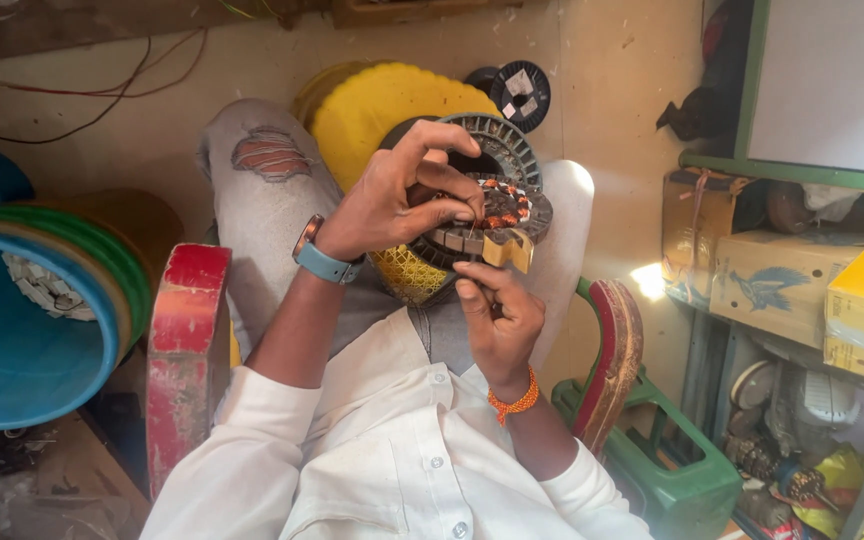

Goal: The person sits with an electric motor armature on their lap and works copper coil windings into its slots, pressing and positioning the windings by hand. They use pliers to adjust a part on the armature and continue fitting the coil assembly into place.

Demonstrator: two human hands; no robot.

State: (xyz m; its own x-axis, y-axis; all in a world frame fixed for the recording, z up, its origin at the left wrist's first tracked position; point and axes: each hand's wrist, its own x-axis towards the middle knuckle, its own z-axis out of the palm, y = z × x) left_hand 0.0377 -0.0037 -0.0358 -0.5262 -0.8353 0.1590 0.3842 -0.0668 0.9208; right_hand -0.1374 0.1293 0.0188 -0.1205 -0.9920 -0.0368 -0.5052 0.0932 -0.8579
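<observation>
A round metal motor stator [500, 200] with copper-coloured windings rests on my lap, over a yellow woven piece [410, 272]. My left hand [400, 195], with a blue-strapped watch on the wrist, grips the stator's near side, fingers curled over the windings. My right hand [497, 315], an orange bead band at its wrist, pinches a small tan wedge-shaped piece [508, 250] against the stator's front rim. Whether a thin wire runs between the fingers is too small to tell.
I sit in a chair with red-painted arms [187, 340]. A yellow round stool [377, 105] and a wire spool [522, 92] lie past my knees. Blue and green tubs [22, 330] stand left. Cardboard boxes [782, 285] fill shelves at right, above a green stool [687, 480].
</observation>
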